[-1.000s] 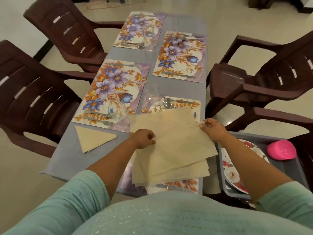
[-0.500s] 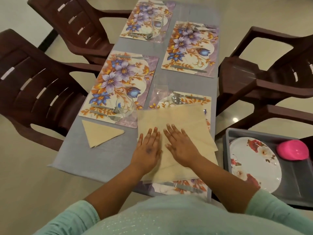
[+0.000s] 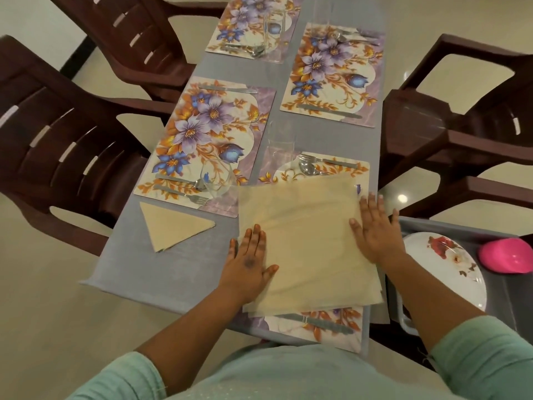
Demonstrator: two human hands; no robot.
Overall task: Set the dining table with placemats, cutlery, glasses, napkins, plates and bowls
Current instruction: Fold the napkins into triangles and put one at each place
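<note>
A stack of beige napkins (image 3: 305, 243) lies spread flat over the near right floral placemat (image 3: 323, 327). My left hand (image 3: 248, 264) presses flat on the stack's left edge, and my right hand (image 3: 373, 229) presses flat on its right edge. A folded triangular napkin (image 3: 170, 226) lies on the grey table (image 3: 138, 261) below the near left placemat (image 3: 202, 140). That mat carries a fork and spoon (image 3: 184, 189) and a clear glass (image 3: 216, 177). A knife (image 3: 317, 323) shows under the stack. Two more set placemats lie farther away.
A grey tray (image 3: 504, 310) at my right holds a floral white plate (image 3: 450, 264) and a pink bowl (image 3: 507, 258). Dark brown plastic chairs stand at the left (image 3: 57, 134) and right (image 3: 461, 131) of the table. A tall glass (image 3: 281, 142) stands mid-table.
Earlier both hands lifted the top napkin, then laid it down and pressed together at its middle. Now they have slid apart to the left and right edges of the stack.
</note>
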